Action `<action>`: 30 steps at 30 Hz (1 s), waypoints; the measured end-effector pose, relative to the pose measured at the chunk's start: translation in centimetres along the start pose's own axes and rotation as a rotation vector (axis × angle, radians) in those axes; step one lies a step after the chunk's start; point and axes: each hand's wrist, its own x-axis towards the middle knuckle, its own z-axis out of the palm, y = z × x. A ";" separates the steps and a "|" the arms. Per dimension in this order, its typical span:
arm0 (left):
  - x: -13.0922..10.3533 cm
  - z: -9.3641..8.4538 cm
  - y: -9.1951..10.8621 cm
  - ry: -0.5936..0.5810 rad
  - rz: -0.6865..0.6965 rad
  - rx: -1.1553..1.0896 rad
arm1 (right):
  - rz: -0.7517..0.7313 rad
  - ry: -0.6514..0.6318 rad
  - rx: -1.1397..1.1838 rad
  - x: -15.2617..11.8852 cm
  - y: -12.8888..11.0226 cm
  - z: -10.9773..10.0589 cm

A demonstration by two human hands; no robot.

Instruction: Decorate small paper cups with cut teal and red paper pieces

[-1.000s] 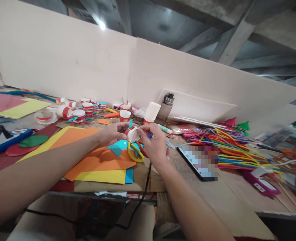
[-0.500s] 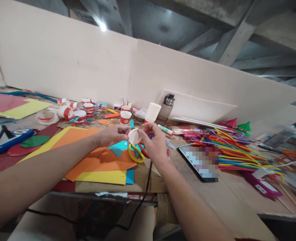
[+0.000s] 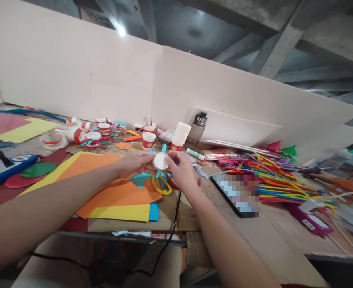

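Note:
Between my two hands is a small round white cup piece (image 3: 161, 161) with turquoise strips sticking out above and below it. My left hand (image 3: 138, 163) grips its left edge with closed fingers. On the right edge, my right hand (image 3: 180, 163) pinches it with the thumb on the white face. Just below lie yellow-handled scissors (image 3: 162, 189), a red-handled pair (image 3: 174, 183) and turquoise paper (image 3: 138, 180). Orange sheets (image 3: 113, 196) and yellow paper (image 3: 128, 213) spread under my left forearm.
Behind stand a red-and-white cup (image 3: 149, 141), stacked cups (image 3: 180, 136) and a grey bottle (image 3: 196, 130). Finished-looking cup pieces (image 3: 93, 138) sit back left. To the right are a phone (image 3: 236, 196), colourful pipe cleaners (image 3: 284, 188) and a purple device (image 3: 310, 222). Another person's hand (image 3: 323, 176) shows far right.
The held piece has turned, so its flat white face now shows, with a turquoise strip visible below it too. At the far right, another person's hand has come into view.

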 end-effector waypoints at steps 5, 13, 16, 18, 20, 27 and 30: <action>0.1 0.4 0.1 0.029 -0.050 -0.033 | 0.112 -0.006 0.126 0.0 0.1 0.3; -0.2 0.9 0.5 0.145 -0.055 0.213 | 0.196 -0.014 0.235 0.1 1.1 0.5; -0.2 0.9 0.6 0.156 -0.039 0.238 | 0.228 -0.034 0.227 0.1 0.8 0.6; -0.2 0.9 0.7 0.157 -0.030 0.239 | 0.254 -0.058 0.225 0.0 0.6 0.7; -0.3 0.9 0.7 0.154 -0.034 0.224 | 0.256 -0.072 0.234 0.0 0.4 0.7; -0.2 1.0 0.7 0.198 0.053 0.393 | 0.124 -0.065 0.216 -0.2 0.6 0.9; 0.0 0.9 0.8 0.181 0.107 0.464 | 0.087 -0.059 0.213 -0.3 0.6 1.0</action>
